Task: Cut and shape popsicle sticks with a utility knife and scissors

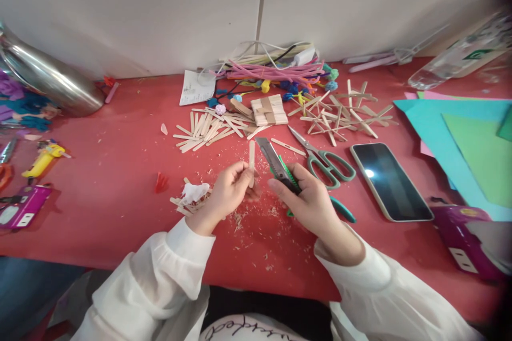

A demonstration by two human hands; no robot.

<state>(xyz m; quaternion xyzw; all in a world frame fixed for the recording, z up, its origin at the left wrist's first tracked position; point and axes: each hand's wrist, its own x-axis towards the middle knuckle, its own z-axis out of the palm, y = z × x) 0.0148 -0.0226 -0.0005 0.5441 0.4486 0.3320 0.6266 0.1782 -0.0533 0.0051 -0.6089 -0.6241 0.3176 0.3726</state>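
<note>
Between the thumb and fingers of my left hand (233,187) a wooden craft stick (252,157) stands nearly upright. My right hand (310,197) grips a utility knife (278,165) with a green and black handle. Its wide blade is out and points up and to the left, a short gap to the right of the stick. Wood shavings (240,218) lie scattered on the red table beneath both hands. By my left wrist are a crumpled white tissue (194,192) and several sticks. Green-handled scissors (330,168) rest just beyond my right hand.
Loose craft sticks (206,128), a bundle of sticks (270,110) and joined stick shapes (344,112) lie ahead, before pink pipe cleaners (276,72). A phone (392,181), coloured paper (472,154) and a bottle (452,61) are right; a yellow glue gun (44,160) and steel flask (56,74) left.
</note>
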